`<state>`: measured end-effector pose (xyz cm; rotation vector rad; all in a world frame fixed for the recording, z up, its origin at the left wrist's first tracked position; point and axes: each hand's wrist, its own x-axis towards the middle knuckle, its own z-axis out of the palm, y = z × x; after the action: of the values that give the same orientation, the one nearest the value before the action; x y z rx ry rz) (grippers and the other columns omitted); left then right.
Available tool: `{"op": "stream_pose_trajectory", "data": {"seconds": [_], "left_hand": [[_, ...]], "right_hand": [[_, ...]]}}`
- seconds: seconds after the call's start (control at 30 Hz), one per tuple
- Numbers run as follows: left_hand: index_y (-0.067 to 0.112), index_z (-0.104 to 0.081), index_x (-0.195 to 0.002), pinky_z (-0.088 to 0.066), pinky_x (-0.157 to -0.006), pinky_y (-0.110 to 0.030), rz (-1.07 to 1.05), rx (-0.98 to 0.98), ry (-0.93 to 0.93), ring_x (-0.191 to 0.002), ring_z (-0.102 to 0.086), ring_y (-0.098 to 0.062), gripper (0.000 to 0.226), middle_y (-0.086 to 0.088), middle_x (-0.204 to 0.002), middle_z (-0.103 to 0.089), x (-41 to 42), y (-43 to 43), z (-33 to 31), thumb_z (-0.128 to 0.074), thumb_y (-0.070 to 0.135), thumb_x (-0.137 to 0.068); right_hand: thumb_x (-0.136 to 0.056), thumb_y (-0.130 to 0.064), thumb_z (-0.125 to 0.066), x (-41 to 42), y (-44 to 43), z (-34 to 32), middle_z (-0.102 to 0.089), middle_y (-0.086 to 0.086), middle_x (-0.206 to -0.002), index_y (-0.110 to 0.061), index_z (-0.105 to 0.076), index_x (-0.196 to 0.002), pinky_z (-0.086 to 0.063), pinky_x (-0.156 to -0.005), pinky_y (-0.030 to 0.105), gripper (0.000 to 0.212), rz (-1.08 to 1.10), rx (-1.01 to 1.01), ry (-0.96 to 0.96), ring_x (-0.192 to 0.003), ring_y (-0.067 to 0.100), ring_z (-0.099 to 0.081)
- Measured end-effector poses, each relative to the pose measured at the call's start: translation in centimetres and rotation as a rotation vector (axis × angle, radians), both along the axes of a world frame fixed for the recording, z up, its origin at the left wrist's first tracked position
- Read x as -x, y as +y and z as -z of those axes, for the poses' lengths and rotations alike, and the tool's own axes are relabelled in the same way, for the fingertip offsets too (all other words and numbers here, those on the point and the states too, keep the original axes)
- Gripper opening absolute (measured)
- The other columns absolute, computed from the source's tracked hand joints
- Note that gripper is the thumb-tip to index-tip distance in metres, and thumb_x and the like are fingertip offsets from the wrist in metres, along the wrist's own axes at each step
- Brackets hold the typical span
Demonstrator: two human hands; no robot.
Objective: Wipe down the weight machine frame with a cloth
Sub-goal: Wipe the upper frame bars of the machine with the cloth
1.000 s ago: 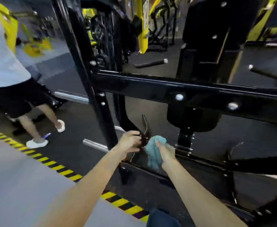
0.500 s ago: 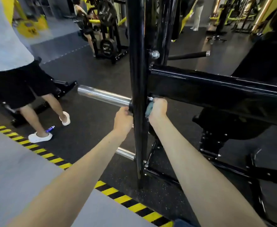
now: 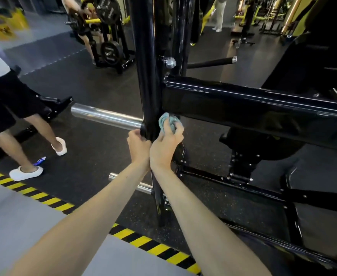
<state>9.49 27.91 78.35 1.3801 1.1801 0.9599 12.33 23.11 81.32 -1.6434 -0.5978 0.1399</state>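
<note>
The black weight machine frame has a glossy upright post and a thick horizontal beam running right from it. My right hand grips a crumpled teal cloth and holds it against the joint where the beam's underside meets the post. My left hand grips the left side of the post just below the chrome sleeve. Both forearms reach up from the bottom of the view.
A chrome bar sleeve juts left from the post, with a shorter chrome peg lower down. A person in white shoes stands at the left beside a small blue bottle. Yellow-black hazard tape edges the grey floor. Low frame rails run right.
My hands rose from the low part of the frame to the post-and-beam joint. Since half a second ago my right hand has turned so the cloth shows above its fingers.
</note>
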Motion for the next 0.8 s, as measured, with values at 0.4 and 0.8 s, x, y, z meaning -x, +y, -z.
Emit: {"op": "stream_pose_trajectory", "data": {"seconds": [0.4, 0.8], "left_hand": [[0.003, -0.052, -0.126, -0.039, -0.090, -0.025, 0.392, 0.089, 0.322, -0.106, -0.052, -0.019, 0.042, -0.004, -0.109, -0.052, 0.9, -9.1, 12.2, -0.059, -0.006, -0.085], [0.006, -0.048, -0.123, -0.045, -0.073, -0.010, 0.265, 0.343, 0.297, -0.097, -0.059, -0.019, 0.043, -0.004, -0.105, -0.060, 0.9, -13.5, 41.9, -0.060, -0.008, -0.084]], "right_hand": [[-0.094, -0.004, -0.055, -6.7, -13.2, 16.9, -0.068, 0.011, -0.109, -0.004, -0.067, -0.117, -0.047, -0.080, 0.029, 0.026, -0.474, 0.690, 0.296, -0.105, 0.021, -0.063], [-0.083, -0.015, -0.069, -6.4, -12.1, 43.3, -0.068, 0.007, -0.099, -0.010, -0.071, -0.105, -0.045, -0.069, 0.023, 0.023, -0.229, 0.731, 0.517, -0.087, 0.016, -0.061]]}}
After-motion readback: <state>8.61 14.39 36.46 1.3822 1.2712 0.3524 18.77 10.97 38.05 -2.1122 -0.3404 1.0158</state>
